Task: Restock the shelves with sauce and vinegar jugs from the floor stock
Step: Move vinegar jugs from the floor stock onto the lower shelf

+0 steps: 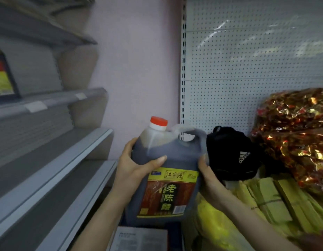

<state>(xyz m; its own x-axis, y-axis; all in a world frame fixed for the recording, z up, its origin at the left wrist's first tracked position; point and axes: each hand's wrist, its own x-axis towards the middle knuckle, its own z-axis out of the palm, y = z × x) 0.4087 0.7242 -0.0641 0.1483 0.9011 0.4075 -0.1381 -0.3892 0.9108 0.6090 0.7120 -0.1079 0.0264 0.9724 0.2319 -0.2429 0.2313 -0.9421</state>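
Observation:
A large jug of dark vinegar [168, 160] with a red cap, a moulded handle and a yellow-and-brown label is held upright in mid-air at the centre of the view. My left hand [133, 163] grips its left shoulder, thumb laid across the front. My right hand [207, 171] clasps its right side just below the handle. Grey metal shelves [54, 154] run along the left, several tiers with bare boards. At the far left edge another dark jug [3, 77] with a yellow label stands on an upper tier, only partly in view.
To the right, a white pegboard shelf unit [247, 66] carries a black cap [233, 156], a bag of gold-and-red foil wrappers [298, 134] and stacks of yellow paper [265, 205]. A pink wall [139, 60] fills the corner. A printed carton [139, 238] lies below the jug.

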